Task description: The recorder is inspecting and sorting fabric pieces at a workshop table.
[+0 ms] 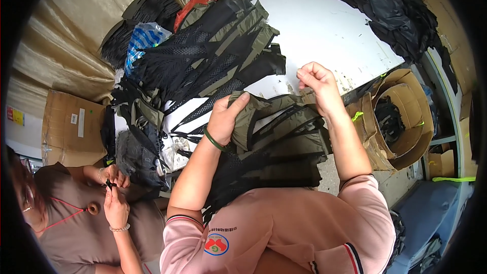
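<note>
Your left hand [225, 116] is closed on the near edge of an olive fabric piece [264, 109], thumb on top and fingers curled under it. Your right hand [317, 83] is pinched shut on the far right corner of the same piece, fingers bunched into a loose fist. The piece lies on top of a stack of olive and black cut pieces [284, 157] just in front of your chest, at the near edge of the white table [324, 30]. A green bangle [213, 139] sits on your left wrist. Farther off and to the left, a fanned heap of black mesh and olive strips [213, 45] covers the table, with a blue and white plastic bag [144, 38] at its left side. Black fabric [385, 5] is heaped at the far right. To the right, beside the table, stands a cardboard box [401, 122] with dark pieces inside. At near left, another person's hands [114, 187] pinch a small black item.
</note>
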A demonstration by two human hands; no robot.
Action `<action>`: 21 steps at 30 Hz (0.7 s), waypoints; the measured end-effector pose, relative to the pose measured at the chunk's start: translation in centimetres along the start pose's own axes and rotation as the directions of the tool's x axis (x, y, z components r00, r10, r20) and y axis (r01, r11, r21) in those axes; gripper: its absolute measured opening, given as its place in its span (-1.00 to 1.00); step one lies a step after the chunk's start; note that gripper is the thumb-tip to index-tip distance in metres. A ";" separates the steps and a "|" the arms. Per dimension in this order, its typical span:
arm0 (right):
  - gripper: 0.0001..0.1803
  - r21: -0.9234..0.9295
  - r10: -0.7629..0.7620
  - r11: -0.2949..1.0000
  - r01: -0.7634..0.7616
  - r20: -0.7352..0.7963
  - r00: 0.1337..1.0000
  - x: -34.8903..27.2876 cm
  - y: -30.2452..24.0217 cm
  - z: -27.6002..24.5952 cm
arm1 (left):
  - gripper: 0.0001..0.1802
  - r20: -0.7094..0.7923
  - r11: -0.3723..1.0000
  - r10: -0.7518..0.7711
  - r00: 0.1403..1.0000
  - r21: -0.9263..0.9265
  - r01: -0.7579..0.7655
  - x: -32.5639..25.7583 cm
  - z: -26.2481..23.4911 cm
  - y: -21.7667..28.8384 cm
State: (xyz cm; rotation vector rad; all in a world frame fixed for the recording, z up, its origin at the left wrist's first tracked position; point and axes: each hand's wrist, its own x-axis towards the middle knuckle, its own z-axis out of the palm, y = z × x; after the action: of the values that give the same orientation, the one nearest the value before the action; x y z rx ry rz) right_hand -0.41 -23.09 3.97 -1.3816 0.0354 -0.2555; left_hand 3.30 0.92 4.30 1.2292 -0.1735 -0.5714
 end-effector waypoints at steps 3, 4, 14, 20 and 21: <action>-0.91 -0.177 0.004 0.984 0.011 0.084 0.996 -1.8 -0.6 2.4 | -0.76 -0.038 0.999 0.041 0.998 0.029 -0.040 0.3 -0.4 -0.2; -0.85 -0.233 -0.011 0.971 0.060 0.208 0.978 -2.8 -1.1 3.9 | -0.76 -0.015 0.999 0.025 1.000 0.020 -0.025 0.3 -0.5 -0.4; -0.77 0.025 0.109 0.993 -0.117 0.229 0.967 -1.8 1.4 3.7 | -0.67 0.220 0.978 -0.202 0.954 -0.009 0.209 -0.5 0.7 -0.8; -0.79 -0.323 -0.407 0.896 0.303 -0.328 0.853 2.0 0.4 -1.5 | -0.59 0.272 0.956 -0.274 0.922 0.185 0.229 -1.1 0.6 -1.4; -0.79 -0.325 -0.354 0.906 0.271 -0.233 0.906 1.4 -1.2 -0.3 | -0.60 0.212 0.958 -0.248 0.945 0.202 0.206 -0.9 -0.2 -1.4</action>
State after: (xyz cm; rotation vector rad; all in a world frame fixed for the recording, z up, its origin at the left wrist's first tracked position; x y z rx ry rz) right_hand 0.70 -23.89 5.21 -1.6271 0.0922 -0.7501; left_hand 2.12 1.23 3.07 1.3621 -0.2896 -0.9214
